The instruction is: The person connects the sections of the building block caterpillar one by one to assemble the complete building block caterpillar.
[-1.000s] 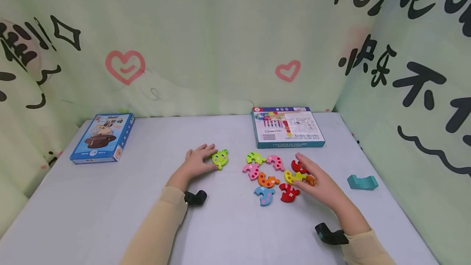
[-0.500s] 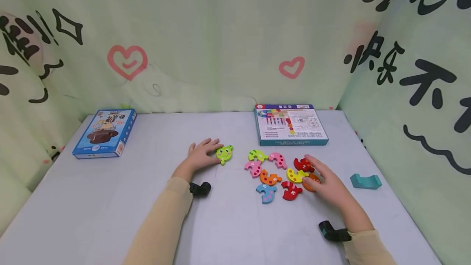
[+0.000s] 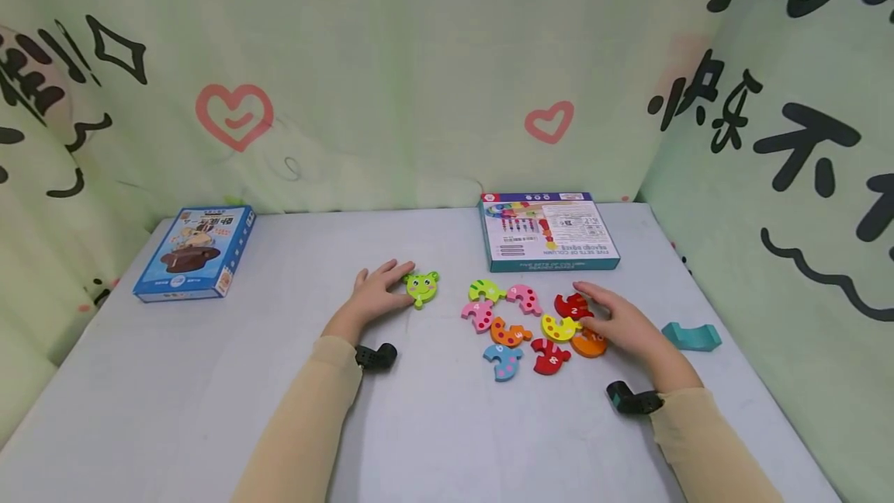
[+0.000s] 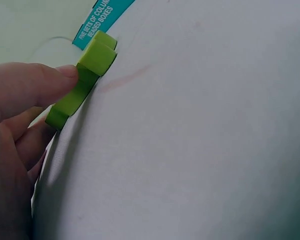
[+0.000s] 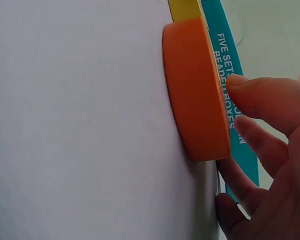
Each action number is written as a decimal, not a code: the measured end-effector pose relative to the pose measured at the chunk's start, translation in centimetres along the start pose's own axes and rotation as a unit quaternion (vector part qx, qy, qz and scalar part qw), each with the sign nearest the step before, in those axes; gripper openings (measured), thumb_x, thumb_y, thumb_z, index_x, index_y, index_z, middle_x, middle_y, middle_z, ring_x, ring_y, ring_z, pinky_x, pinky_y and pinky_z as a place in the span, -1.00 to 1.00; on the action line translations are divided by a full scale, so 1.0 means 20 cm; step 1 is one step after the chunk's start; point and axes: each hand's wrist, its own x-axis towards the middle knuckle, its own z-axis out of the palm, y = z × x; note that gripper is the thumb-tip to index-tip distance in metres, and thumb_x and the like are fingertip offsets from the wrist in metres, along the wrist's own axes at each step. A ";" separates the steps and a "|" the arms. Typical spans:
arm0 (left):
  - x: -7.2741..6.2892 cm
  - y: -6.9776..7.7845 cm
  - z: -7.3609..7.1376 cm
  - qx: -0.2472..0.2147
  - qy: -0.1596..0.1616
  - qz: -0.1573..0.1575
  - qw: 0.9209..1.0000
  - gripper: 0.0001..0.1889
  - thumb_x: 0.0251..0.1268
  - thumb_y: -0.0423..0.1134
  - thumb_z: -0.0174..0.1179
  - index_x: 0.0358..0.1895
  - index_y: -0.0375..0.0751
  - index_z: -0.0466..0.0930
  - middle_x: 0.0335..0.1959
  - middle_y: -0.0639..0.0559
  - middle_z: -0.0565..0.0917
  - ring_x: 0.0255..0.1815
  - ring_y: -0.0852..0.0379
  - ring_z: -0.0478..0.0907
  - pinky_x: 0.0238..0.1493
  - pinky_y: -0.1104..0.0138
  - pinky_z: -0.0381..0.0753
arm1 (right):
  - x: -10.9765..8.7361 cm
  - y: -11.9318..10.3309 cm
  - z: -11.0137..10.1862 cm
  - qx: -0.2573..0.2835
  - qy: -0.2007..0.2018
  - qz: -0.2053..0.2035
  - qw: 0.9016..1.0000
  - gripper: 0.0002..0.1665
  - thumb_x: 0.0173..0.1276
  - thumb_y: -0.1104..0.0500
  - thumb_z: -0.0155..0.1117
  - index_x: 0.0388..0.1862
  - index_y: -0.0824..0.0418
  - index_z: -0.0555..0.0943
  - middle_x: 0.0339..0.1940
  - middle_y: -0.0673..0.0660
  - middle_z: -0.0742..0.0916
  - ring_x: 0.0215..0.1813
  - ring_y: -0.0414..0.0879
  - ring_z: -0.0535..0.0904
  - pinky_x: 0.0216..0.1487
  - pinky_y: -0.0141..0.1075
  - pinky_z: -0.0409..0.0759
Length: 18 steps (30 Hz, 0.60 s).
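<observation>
1. Pale green curtain [image 3: 447, 60] with pink hearts and black lettering backs a white-covered table [image 3: 419, 425].
2. At the table's far side lie a blue box [image 3: 195, 254] on the left and a white-and-teal box [image 3: 550, 233] right of centre.
3. Of the two hands, the left hand [image 3: 370, 301] holds the green frog head [image 3: 422, 288] lightly between thumb and fingers; the frog head lies face up on the table, left of the other pieces.
4. The right hand [image 3: 632, 332] is open and grips nothing, its thumb over the orange piece [image 3: 589, 345]; whether they touch is unclear.
5. Its forefinger reaches beside the upper red piece [image 3: 571, 307], with the yellow piece [image 3: 557, 329] near the thumb.
6. Further left lie striped green, pink, spotted orange and blue pieces, with another red one nearer the person.
7. Apart from these, a teal block [image 3: 691, 337] lies near the right edge.
</observation>
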 end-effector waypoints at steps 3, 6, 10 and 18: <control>0.00 0.00 0.00 -0.003 -0.001 -0.004 1.000 -0.30 0.05 -0.02 0.17 0.35 0.07 0.21 0.42 -0.12 0.14 0.45 0.00 0.00 0.39 -0.06 -0.39 | 0.02 0.01 0.00 0.000 -0.011 -0.004 1.000 -0.25 0.24 0.12 0.17 0.39 0.16 0.17 0.37 0.33 0.28 0.37 0.30 0.09 0.22 0.23 0.23; 0.00 0.00 0.00 -0.010 -0.001 -0.006 1.000 -0.30 0.05 -0.02 0.17 0.35 0.06 0.21 0.42 -0.12 0.13 0.45 -0.01 -0.01 0.39 -0.05 -0.40 | 0.03 0.02 0.00 0.005 -0.019 -0.004 1.000 -0.26 0.25 0.10 0.15 0.39 0.16 0.17 0.37 0.34 0.28 0.37 0.31 0.08 0.22 0.24 0.21; -0.01 0.00 0.00 -0.013 0.003 -0.006 1.000 -0.31 0.06 -0.02 0.17 0.34 0.03 0.22 0.41 -0.14 0.14 0.45 -0.01 0.01 0.39 -0.05 -0.40 | 0.04 0.04 0.00 0.013 -0.030 0.000 0.999 -0.28 0.28 0.08 0.11 0.40 0.15 0.15 0.38 0.33 0.26 0.38 0.31 0.05 0.24 0.26 0.15; 0.00 0.00 0.00 -0.008 0.002 -0.007 1.000 -0.31 0.07 -0.02 0.16 0.34 0.04 0.21 0.41 -0.14 0.15 0.45 -0.01 0.00 0.39 -0.06 -0.40 | 0.06 0.06 -0.01 0.022 -0.047 0.012 0.999 -0.28 0.27 0.07 0.12 0.39 0.11 0.17 0.38 0.34 0.24 0.37 0.32 0.03 0.23 0.27 0.16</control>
